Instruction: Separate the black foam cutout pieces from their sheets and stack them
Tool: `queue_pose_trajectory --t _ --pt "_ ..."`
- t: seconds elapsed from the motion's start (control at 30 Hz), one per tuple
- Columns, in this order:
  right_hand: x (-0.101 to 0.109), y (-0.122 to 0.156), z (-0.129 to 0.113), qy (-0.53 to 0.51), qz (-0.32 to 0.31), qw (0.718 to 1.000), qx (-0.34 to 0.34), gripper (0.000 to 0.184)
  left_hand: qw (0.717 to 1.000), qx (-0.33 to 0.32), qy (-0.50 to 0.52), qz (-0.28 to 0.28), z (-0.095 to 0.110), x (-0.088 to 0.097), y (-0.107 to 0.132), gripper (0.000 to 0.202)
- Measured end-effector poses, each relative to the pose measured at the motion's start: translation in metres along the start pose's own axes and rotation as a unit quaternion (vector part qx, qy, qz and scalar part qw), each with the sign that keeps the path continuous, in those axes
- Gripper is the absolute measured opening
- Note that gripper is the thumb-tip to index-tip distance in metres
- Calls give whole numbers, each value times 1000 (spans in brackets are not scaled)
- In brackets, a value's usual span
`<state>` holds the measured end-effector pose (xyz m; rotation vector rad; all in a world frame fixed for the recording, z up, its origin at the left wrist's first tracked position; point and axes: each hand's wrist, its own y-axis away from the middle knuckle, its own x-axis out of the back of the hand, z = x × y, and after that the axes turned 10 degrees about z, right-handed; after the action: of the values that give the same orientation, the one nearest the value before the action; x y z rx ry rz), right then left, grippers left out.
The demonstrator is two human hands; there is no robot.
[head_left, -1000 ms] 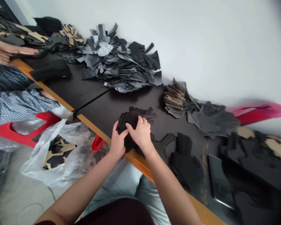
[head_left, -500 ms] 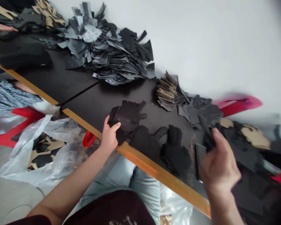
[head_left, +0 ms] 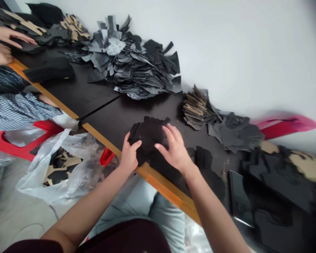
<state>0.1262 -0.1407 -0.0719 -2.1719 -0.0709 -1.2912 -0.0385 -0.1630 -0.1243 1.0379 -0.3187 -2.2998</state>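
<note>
Pinched at its near left edge by the left hand (head_left: 129,156) is a stack of black cut pieces (head_left: 149,135): the thumb is laid on top, and the other fingers are curled against the stack's side. The right hand (head_left: 175,149) is held open with its fingers spread, flat over the right part of the same stack. Nothing is clasped in it, and whether the fingertips touch the top piece cannot be told. The stack is set on a dark table (head_left: 107,102), close to its orange front edge and just before the person's lap.

More loose black pieces (head_left: 205,160) are spread to the right of the right hand, and a flat glossy dark slab (head_left: 239,203) is seen beyond them near the table edge. Farther back, against the white wall, a large heap of grey cut pieces (head_left: 137,70) is piled. A fanned bundle of tan-edged pieces (head_left: 196,107) and a spread of dark grey pieces (head_left: 237,131) are placed to its right.

Below the table edge on the left, a clear plastic bag (head_left: 37,179) with tan and black scraps is slumped beside a red plastic seat (head_left: 15,149). At the far left, another person's hands (head_left: 7,35) are laid on further dark pieces, and a checked sleeve (head_left: 15,109) is seen.
</note>
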Motion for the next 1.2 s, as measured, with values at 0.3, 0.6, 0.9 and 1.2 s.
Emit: queue_pose_trajectory --t 0.3,0.6,0.9,1.2 --pt "-32 -54 15 56 -25 998 17 40 999 19 28 15 -1 1 -1 59" --pt "25 42 -43 242 153 957 48 37 996 -11 65 68 -4 0 6 59" --pt "-38 -1 -74 12 -1 990 -140 58 992 -30 124 24 1 8 6 28" --pt "-50 -29 -98 -13 -130 956 -262 58 993 0 110 43 7 9 4 28"
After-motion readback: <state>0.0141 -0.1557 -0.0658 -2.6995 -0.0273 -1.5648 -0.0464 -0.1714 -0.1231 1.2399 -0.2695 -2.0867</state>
